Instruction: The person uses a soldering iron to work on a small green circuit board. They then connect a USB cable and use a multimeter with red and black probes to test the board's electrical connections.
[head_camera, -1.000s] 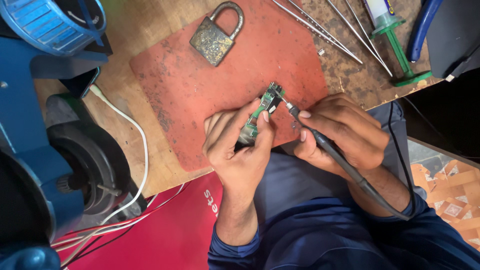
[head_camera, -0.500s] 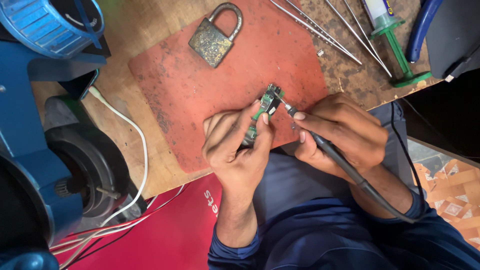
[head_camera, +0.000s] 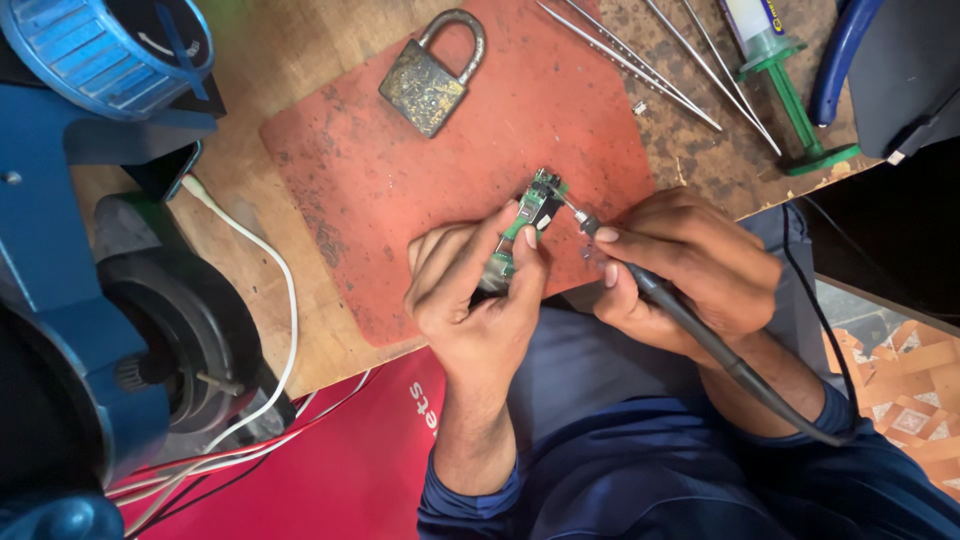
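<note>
My left hand (head_camera: 478, 290) pinches a small green circuit board (head_camera: 530, 210) between thumb and fingers, held over the near edge of a worn red mat (head_camera: 400, 180). My right hand (head_camera: 690, 270) grips a black soldering iron (head_camera: 680, 310) like a pen. Its metal tip touches the top end of the board. The iron's black cord runs back over my right forearm.
A tarnished padlock (head_camera: 428, 80) lies on the mat's far side. Several thin metal tweezers and probes (head_camera: 640, 60) and a green-plunger syringe (head_camera: 785, 90) lie at the back right. A blue machine (head_camera: 90, 250) with white cables (head_camera: 270, 330) stands left. The wooden bench edge runs under my wrists.
Both hands and the board stay almost in place; the iron's tip keeps contact with the board's end.
</note>
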